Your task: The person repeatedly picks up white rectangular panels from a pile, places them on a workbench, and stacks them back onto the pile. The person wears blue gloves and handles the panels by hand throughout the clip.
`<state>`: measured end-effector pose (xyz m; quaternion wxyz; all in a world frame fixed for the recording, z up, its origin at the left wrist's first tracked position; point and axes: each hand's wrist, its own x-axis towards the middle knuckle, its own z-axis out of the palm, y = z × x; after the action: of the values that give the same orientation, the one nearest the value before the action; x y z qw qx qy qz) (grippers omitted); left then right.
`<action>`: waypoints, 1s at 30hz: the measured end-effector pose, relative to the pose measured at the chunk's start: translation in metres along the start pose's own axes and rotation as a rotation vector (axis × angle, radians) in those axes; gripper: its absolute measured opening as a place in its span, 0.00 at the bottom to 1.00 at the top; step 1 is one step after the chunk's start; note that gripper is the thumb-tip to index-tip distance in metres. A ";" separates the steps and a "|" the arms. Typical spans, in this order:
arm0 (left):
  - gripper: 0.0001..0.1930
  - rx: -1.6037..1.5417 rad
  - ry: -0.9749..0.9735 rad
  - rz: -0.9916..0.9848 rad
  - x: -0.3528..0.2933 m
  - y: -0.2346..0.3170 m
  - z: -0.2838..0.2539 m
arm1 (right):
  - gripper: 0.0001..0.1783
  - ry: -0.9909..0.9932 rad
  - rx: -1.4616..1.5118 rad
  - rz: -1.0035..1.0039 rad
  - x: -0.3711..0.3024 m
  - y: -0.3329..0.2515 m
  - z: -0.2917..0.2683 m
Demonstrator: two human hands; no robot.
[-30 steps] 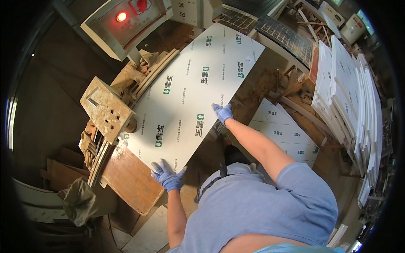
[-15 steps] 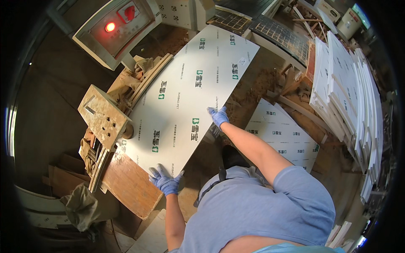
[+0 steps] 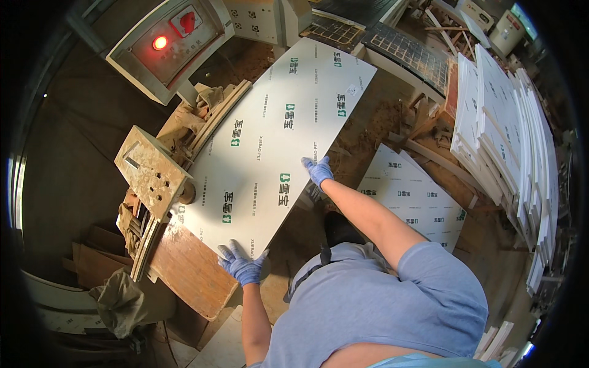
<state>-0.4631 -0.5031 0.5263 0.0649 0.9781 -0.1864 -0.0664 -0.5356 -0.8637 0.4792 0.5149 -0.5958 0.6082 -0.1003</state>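
A long white printed panel [image 3: 264, 153] lies slantwise over a wooden support board [image 3: 190, 267], running from the machine at the far side toward me. Both my hands wear blue gloves. My left hand [image 3: 243, 264] rests on the panel's near end, fingers spread over the top face and thumb out toward the right corner. Farther up the right long edge, my right hand [image 3: 318, 170] grips the panel, thumb on top and the other fingers partly hidden at the edge. The panel's left edge runs alongside a wooden guide strip [image 3: 224, 110].
A control box with a glowing red light [image 3: 161, 43] stands at the far left. Below it is a dusty metal housing [image 3: 150, 172]. Another printed panel [image 3: 411, 199] leans low to my right, beside stacked white panels [image 3: 500, 129]. Wood scraps [image 3: 423, 126] litter the floor.
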 end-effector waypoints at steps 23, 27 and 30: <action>0.63 -0.089 0.141 0.138 0.004 -0.011 0.012 | 0.39 0.182 0.324 -0.259 0.063 0.039 0.014; 0.61 -0.101 0.086 0.074 0.000 -0.015 0.002 | 0.41 0.151 0.208 -0.165 0.036 0.016 0.020; 0.62 -0.093 0.074 0.065 -0.001 -0.014 -0.004 | 0.43 0.130 0.186 -0.176 0.027 0.013 0.013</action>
<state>-0.4583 -0.4896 0.5280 0.1193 0.9692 -0.2124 -0.0366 -0.5271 -0.8760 0.4505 0.5167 -0.5887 0.5737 -0.2395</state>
